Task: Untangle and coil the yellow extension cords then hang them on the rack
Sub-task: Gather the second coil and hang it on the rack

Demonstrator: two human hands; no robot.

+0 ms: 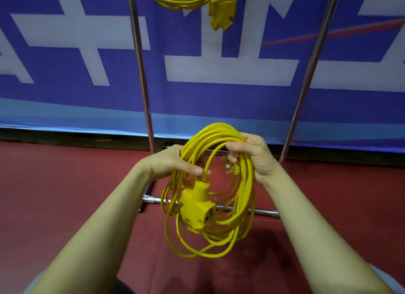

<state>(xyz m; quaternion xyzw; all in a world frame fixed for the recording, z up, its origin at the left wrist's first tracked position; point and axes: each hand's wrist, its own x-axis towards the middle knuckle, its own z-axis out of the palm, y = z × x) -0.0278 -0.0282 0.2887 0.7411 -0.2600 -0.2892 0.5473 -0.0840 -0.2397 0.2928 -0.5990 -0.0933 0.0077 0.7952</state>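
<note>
Two hands grip the coiled yellow extension cord [210,184]: left hand [173,162] at ten o'clock, fingers curled round strands; right hand [252,155] at two, pinching loops together so its socket block [197,204] dangles.

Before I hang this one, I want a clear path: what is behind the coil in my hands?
Behind the coil run the rack's lower bars and the red floor. The loops and socket block cover part of those bars.

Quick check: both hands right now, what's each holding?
Left hand: grip closed on the coiled yellow cord.
Right hand: grip closed on the same coil's top.
</note>
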